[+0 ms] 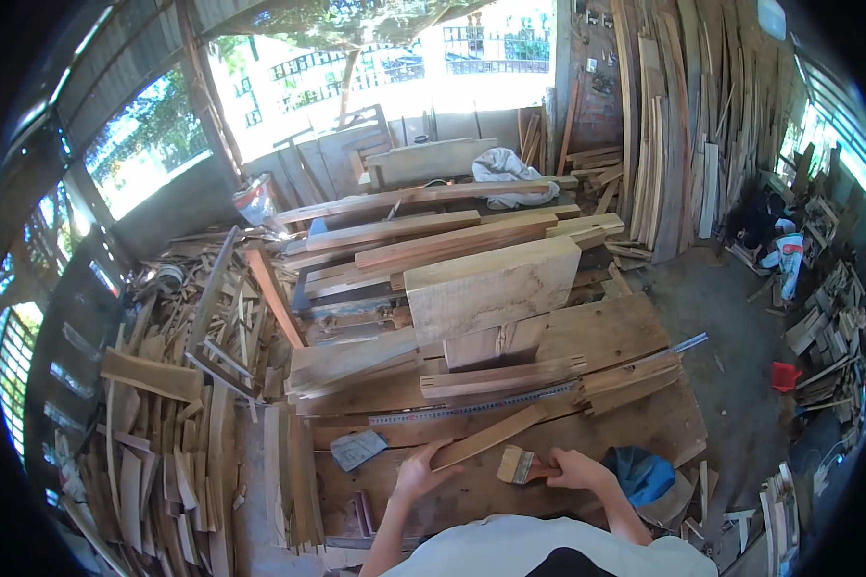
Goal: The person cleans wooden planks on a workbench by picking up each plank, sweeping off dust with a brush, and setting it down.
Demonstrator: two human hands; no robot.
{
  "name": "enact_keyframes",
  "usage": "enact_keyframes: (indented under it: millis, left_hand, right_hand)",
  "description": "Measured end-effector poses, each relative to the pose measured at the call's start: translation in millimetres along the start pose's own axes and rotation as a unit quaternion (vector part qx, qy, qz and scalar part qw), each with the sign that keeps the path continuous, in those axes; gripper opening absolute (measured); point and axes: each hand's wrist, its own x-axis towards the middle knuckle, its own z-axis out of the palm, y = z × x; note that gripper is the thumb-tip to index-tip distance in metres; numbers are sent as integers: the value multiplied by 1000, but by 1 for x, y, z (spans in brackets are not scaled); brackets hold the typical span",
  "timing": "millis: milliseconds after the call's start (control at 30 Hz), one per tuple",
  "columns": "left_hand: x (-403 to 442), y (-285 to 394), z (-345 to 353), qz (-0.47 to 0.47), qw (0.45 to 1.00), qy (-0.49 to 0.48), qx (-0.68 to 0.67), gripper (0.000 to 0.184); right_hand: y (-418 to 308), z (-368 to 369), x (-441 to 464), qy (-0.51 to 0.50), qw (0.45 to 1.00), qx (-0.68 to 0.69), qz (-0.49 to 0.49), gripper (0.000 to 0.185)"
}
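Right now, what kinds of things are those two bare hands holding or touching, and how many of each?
Paintbrush, at the right hand: 1
Wooden strip, at the left hand: 1
Total: 2
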Motion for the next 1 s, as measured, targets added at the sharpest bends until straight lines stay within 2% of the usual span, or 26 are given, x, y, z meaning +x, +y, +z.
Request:
enact_keyframes:
  millis: [33,100,200,267,333,433,600,700,733,800,833,867,933,1000]
  left_hand:
    - [-2,-4,2,-1,1000,2,1,53]
    - [-6,-14,7,71,994,61,60,49]
    - [-6,-11,15,89,982,119,114,43]
    - [-4,-12,19,91,981,127,113,41]
    - [-2,-10,21,97,980,136,112,40]
    - [-1,-8,22,110,978,146,105,40]
    - [-7,-14,29,99,985,119,81,42]
    - [-6,-12,29,97,989,95,50,43]
    - [-6,-10,28,96,990,93,49,43]
    - [-5,-7,27,73,994,69,43,42]
    - [-4,-7,25,74,994,68,42,42]
    - [-4,-8,22,74,995,67,30,44]
    - [-6,-9,16,75,995,66,15,47]
    - [-12,-13,9,24,996,79,-36,52]
  right_hand:
    - [-3,-3,-2,3,999,26,-21,38]
    - [-19,-13,-5,13,998,45,-51,39]
    - [-47,-26,-4,46,989,86,-110,41]
    - [-58,-22,1,69,981,110,-141,42]
    - [-63,-12,9,134,976,71,-153,49]
    - [-63,12,15,148,966,100,-185,55]
    - [-65,26,7,68,975,141,-159,56]
    - [-48,18,5,110,961,168,-192,60]
    - [-48,7,1,73,959,233,-143,65]
    - [-44,-14,-5,80,967,208,-122,61]
    - [-41,-16,-2,54,947,302,-99,47]
    - [-43,-21,-2,55,947,302,-97,47]
    - [-54,-32,-1,83,930,340,-108,33]
    - [-74,-37,5,85,920,370,-101,30]
